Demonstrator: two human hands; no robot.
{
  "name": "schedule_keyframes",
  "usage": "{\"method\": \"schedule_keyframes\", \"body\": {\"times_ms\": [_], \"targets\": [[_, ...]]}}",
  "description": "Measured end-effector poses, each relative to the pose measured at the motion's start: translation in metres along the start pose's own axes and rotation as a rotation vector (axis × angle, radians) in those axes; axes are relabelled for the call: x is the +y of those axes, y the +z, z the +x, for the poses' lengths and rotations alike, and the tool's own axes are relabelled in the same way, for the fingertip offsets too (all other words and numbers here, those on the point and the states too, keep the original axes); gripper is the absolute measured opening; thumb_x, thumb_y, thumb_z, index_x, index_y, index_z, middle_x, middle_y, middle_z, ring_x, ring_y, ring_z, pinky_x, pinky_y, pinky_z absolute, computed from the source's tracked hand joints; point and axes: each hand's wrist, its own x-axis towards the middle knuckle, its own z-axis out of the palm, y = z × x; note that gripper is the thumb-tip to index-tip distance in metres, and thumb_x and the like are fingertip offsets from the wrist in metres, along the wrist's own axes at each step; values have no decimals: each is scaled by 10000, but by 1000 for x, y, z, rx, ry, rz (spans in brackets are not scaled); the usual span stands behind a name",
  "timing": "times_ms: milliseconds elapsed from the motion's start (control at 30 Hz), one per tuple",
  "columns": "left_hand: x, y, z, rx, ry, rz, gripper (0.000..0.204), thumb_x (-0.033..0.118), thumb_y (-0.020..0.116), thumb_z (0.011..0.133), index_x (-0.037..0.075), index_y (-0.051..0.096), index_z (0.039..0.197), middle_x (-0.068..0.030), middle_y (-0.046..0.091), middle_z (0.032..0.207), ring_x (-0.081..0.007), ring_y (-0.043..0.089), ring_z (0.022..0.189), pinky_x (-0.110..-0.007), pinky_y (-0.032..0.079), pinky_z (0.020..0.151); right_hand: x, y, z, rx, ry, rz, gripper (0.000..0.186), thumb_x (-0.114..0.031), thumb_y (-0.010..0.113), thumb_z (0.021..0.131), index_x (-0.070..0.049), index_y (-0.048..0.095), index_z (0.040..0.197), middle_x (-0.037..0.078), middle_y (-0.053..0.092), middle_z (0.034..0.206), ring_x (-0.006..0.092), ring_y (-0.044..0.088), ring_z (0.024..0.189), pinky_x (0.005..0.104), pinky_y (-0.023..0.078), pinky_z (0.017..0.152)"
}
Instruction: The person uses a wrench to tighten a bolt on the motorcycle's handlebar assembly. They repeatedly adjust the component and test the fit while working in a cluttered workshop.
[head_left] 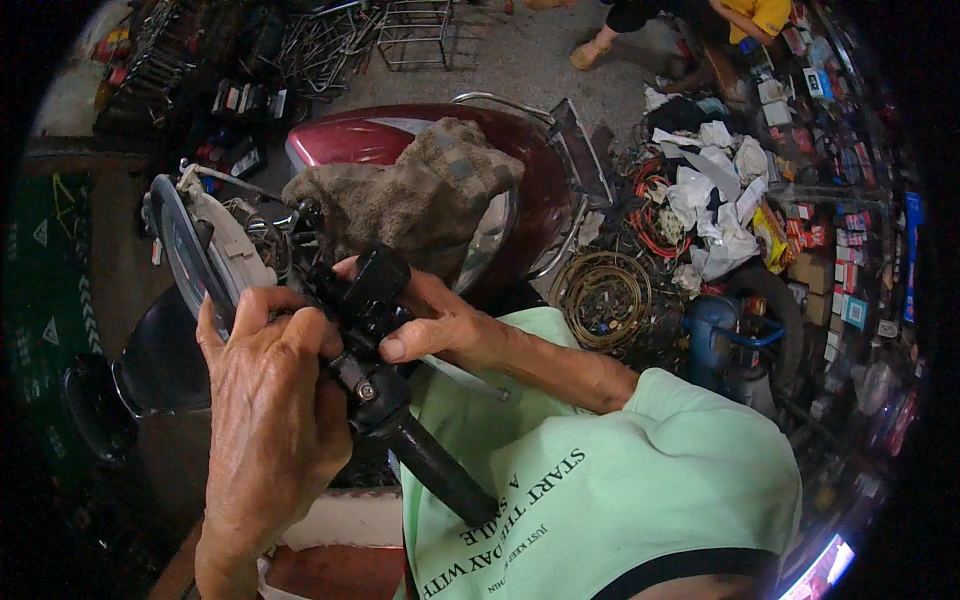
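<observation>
A scooter handlebar with a black rubber grip (440, 470) slants across the middle, its grip end against my green shirt. My right hand (450, 320) is closed round the black control housing (378, 275) beside the grip, thumb pressed on its near side. My left hand (275, 365) is at the housing's left side, fingers bent in; whatever they pinch is hidden behind the knuckles. A bolt head shows on the black clamp (367, 390) below. A silver brake lever (465, 380) sticks out under my right forearm.
A brown cloth (410, 195) lies over the red scooter body (520, 150). Left of the bar are a pale panel (225, 235) and a black seat (165, 350). Coiled cable (600, 298), crumpled paper (715, 195) and boxes crowd the right. Another person (755, 18) is at the top.
</observation>
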Motion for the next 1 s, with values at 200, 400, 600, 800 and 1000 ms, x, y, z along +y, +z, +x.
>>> {"method": "schedule_keyframes", "body": {"times_ms": [200,400,600,800,1000], "targets": [[0,0,-1,-9,-7,23,325,-80,569,588,38,520,887,-110,553,823,-352,538,999,-652,209,1038,-1,-1,-1,10,32,-10,843,-221,754,752,-19,326,1449,96,484,1353,194,444,1276,352,299,1108],[-1,0,-2,1,-10,16,304,-66,579,583,37,529,864,-122,564,833,-342,540,1004,-627,198,1063,-1,-1,0,10,20,-131,862,-210,745,735,-19,320,1459,100,488,1361,202,448,1285,352,300,1114],[1,-1,1,-27,-35,12,251,-55,595,584,23,548,819,-136,571,799,-329,546,1002,-604,202,1071,2,-1,-3,12,61,255,799,-245,575,736,-5,332,1458,129,504,1385,230,494,1268,378,328,1111],[1,2,0,4,-42,13,217,-60,597,600,10,566,803,-139,587,787,-323,559,1006,-603,211,1072,8,-3,-2,56,64,345,587,-232,530,833,-78,449,1394,78,577,1252,206,562,1142,412,463,968],[1,3,0,17,-32,13,219,-63,599,598,5,582,806,-141,597,783,-325,564,1009,-599,222,1073,6,-3,-3,41,26,245,634,-232,573,833,-49,408,1417,88,536,1316,206,529,1194,388,416,1019]]}}
